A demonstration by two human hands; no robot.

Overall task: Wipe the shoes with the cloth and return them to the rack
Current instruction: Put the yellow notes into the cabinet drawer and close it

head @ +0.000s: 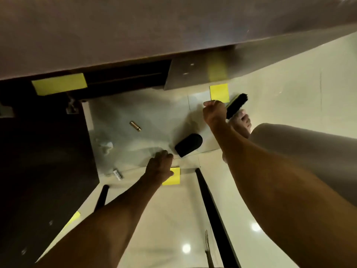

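**Hazard: shoe pushed across the glossy floor; wrong tool in hand.**
The black shoe (188, 145) lies on the floor (270, 84). The left hand (160, 165) hovers just beside its near-left end; whether it grips anything cannot be determined. The right hand (214, 111), beyond the shoe, grips a brush (236, 105). The cloth (106, 147), if correctly identified, lies well left of the shoe. A one-handed nudge could slide the shoe.

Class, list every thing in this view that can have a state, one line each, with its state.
black brush: gripped by the right hand.
right hand: grips the black brush.
left hand: fingers bent downward; any hold unclear.
black oval object: lying on the floor, touched by neither hand.
brass cylinder: lying on its side.
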